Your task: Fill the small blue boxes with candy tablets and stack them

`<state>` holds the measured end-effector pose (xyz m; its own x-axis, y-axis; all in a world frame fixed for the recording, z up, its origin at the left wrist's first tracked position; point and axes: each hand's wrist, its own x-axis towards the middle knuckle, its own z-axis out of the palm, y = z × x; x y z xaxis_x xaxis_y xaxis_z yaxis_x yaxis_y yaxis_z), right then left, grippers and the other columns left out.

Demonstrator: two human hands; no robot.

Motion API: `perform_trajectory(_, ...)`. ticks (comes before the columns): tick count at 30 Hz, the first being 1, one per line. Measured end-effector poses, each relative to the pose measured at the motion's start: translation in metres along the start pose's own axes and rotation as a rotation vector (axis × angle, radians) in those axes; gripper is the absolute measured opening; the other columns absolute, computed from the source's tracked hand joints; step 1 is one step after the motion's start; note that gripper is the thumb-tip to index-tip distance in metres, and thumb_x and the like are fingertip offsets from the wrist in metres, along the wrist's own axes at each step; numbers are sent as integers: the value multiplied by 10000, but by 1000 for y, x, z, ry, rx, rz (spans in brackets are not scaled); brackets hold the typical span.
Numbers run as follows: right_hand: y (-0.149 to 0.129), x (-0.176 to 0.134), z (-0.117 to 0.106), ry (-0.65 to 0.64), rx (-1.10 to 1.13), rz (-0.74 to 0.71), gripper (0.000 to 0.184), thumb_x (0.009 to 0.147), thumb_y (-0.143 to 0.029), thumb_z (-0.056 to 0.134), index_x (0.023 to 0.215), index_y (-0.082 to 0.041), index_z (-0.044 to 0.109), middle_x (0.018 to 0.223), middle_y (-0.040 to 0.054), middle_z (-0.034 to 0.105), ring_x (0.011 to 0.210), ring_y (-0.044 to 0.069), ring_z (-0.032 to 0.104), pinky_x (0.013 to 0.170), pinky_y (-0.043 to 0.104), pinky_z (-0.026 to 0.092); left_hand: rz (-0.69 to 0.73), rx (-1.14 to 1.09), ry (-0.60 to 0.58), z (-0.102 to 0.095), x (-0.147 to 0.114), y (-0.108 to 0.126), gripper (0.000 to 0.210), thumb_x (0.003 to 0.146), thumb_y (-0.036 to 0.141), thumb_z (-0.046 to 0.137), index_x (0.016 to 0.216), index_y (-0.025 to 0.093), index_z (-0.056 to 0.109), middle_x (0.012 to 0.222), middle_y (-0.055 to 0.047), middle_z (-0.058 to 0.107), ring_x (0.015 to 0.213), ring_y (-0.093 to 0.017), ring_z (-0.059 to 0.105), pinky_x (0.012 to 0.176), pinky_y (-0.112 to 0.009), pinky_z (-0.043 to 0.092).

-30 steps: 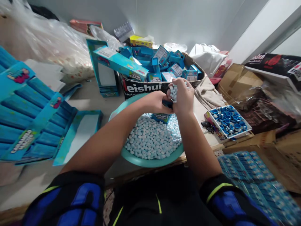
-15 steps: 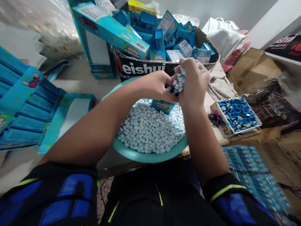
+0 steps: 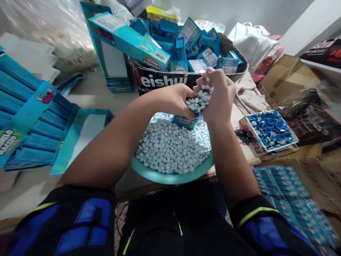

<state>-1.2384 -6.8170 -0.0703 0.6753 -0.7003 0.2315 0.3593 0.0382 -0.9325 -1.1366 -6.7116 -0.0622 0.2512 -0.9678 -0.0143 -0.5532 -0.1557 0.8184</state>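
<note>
A teal basin [image 3: 170, 177] in front of me is filled with small white and pale blue candies [image 3: 170, 149]. Above its far part, my left hand [image 3: 179, 99] is wrapped round a small blue candy box [image 3: 184, 121] marked "Caramelo Macizo", whose base is down at the candies. My right hand [image 3: 218, 94] is cupped round a handful of candies [image 3: 204, 95], tilted against the box's top. Candies heap over the mouth of the box, which they hide. Some of the right hand's fingers are out of sight behind the handful.
Behind the basin, a black carton [image 3: 165, 79] holds many blue boxes [image 3: 190, 46]. To the right stands a tray of blue caps [image 3: 270, 129]; wrapped blue packs [image 3: 293, 202] lie lower. At left are opened display boxes [image 3: 29, 117] and a long blue carton [image 3: 130, 41].
Candies have spilled from my right hand onto the top of the box, which was dark and mostly uncovered before. The handful has shrunk. The view has shifted slightly.
</note>
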Motion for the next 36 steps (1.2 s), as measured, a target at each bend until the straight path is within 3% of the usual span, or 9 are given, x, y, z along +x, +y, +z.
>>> perform_trajectory(5, 3, 5, -4, -30, -39, 13, 486, 948, -685, 544, 770, -236, 598, 707, 33, 615, 601, 157, 603, 594, 340, 537, -60, 43, 144, -11, 4, -26, 315, 658, 287, 859, 963, 259, 786, 984, -26, 734, 1086, -357, 685, 890, -401, 560)
perform_trajectory(10, 12, 12, -11, -183, -238, -50, 502, 912, -731, 635, 780, -247, 605, 712, 25, 619, 650, 167, 643, 600, 322, 540, -84, 59, 144, -19, 9, -46, 397, 701, 363, 820, 1085, 268, 789, 1024, -10, 726, 1122, -337, 684, 938, -376, 545)
perform_trajectory(12, 11, 10, -10, -147, -205, -42, 545, 941, -744, 584, 754, -233, 612, 691, 27, 613, 630, 153, 629, 579, 304, 525, -104, 42, 148, -23, 6, -43, 432, 686, 356, 828, 1101, 241, 791, 967, -11, 713, 1090, -336, 693, 940, -380, 541)
perform_trajectory(14, 7, 5, -8, -116, -165, -61, 588, 965, -743, 545, 706, -219, 614, 654, 21, 599, 598, 132, 600, 569, 287, 503, -112, 35, 62, -28, -1, -36, 457, 656, 352, 857, 1089, 218, 795, 933, -11, 701, 1040, -325, 705, 917, -378, 544)
perform_trajectory(17, 0, -2, -5, -180, -199, -144, 604, 957, -734, 575, 650, -215, 607, 627, 2, 579, 603, 107, 570, 601, 265, 491, -89, -3, -78, -36, -12, -24, 466, 631, 353, 891, 1064, 207, 798, 919, -11, 692, 986, -295, 716, 882, -372, 553)
perform_trajectory(22, -6, -5, -5, -386, -341, -195, 574, 959, -692, 619, 636, -218, 614, 633, -13, 556, 680, 108, 584, 686, 258, 504, -123, -23, -91, -31, -15, -12, 388, 648, 334, 886, 996, 191, 793, 906, -16, 694, 1038, -303, 713, 919, -385, 561)
perform_trajectory(28, -2, -1, -21, -399, -385, -214, 488, 990, -575, 642, 664, -212, 636, 654, -13, 526, 690, 112, 557, 685, 265, 477, -60, -14, 74, -13, -4, -13, 490, 648, 300, 872, 1120, 222, 768, 979, -8, 740, 1133, -308, 685, 977, -349, 557)
perform_trajectory(36, 2, -8, -33, -421, -412, -244, 553, 948, -645, 651, 605, -213, 621, 635, 0, 548, 671, 123, 537, 658, 275, 459, -82, -14, -85, -21, -6, -13, 470, 648, 358, 863, 1084, 207, 774, 1032, -21, 735, 1065, -279, 696, 902, -320, 565)
